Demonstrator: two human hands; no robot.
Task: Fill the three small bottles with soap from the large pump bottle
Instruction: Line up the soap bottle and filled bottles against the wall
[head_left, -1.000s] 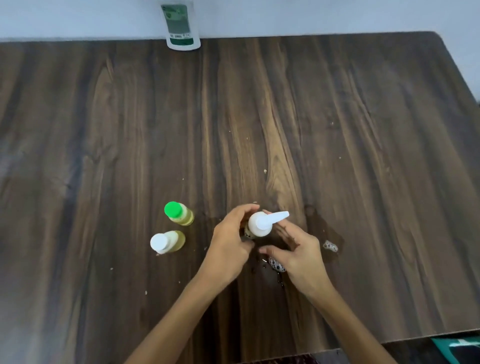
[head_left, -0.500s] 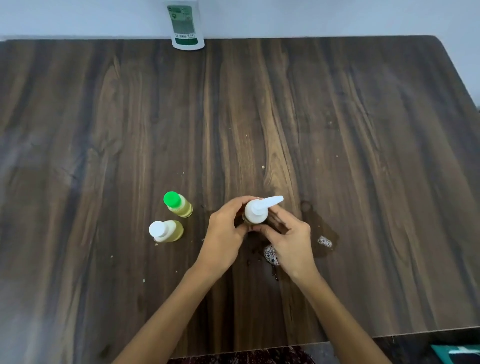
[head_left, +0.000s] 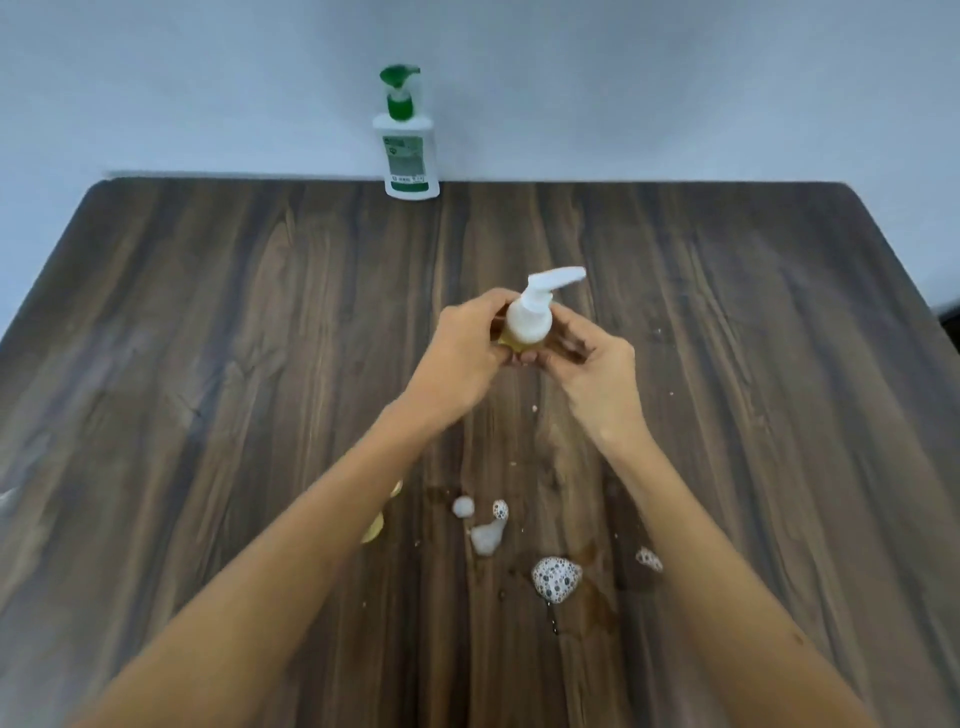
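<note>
Small pump bottle (head_left: 527, 325) held up off desk (head_left: 208, 312) in both hands, w/ cap being seated.

Vs. a sec ago, bottle has been lifted clear of desk and carried away from foam blobs (head_left: 555, 578), toward large pump bottle (head_left: 406, 140) at far desk edge. Left hand (head_left: 465, 353) grip is wrapped round the body; right hand (head_left: 592, 364) grip is curled at its base, exact contact not clear. Long axis approx. upright; nozzle points right. Other two small bottles mostly hidden behind left forearm. Filling judged nearly done.
</note>
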